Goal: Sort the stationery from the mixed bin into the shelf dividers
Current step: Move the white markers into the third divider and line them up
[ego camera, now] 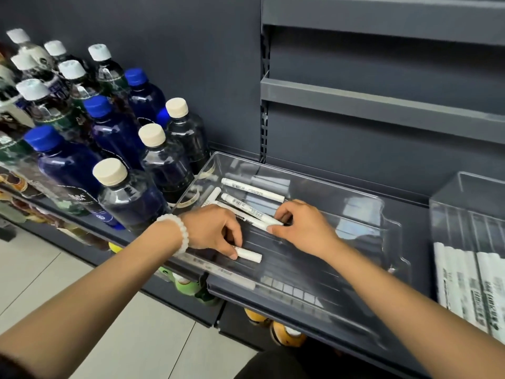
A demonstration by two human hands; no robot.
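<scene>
On the grey shelf [273, 292], inside a clear plastic tray [341, 214], lie several white marker pens, slim round sticks with small dark print along their barrels. Both of the person's hands are down in the tray among them. Her left hand [216, 228], a pale bead bracelet [177, 236] on its wrist, has its fingers curled over the nearest marker [250, 254], pinching it near one end; that marker lies flat on the tray floor close to the front edge, its long axis running left to right, the free end pointing right and a little toward the viewer. The right hand [303, 225] pinches the near end of another marker [252, 210] between thumb and fingers; this one runs on a slant, from the hand away toward the back left of the tray. A third marker [252, 190] lies loose behind it, almost parallel, its tip toward the back left corner. More white barrels show partly under the left hand, too covered to count. Just left of the tray stand bottles [131, 149] with blue, white and cream caps. To the right sits a second clear tray [470, 214] holding packed white markers [470, 283] side by side, their length running front to back.
</scene>
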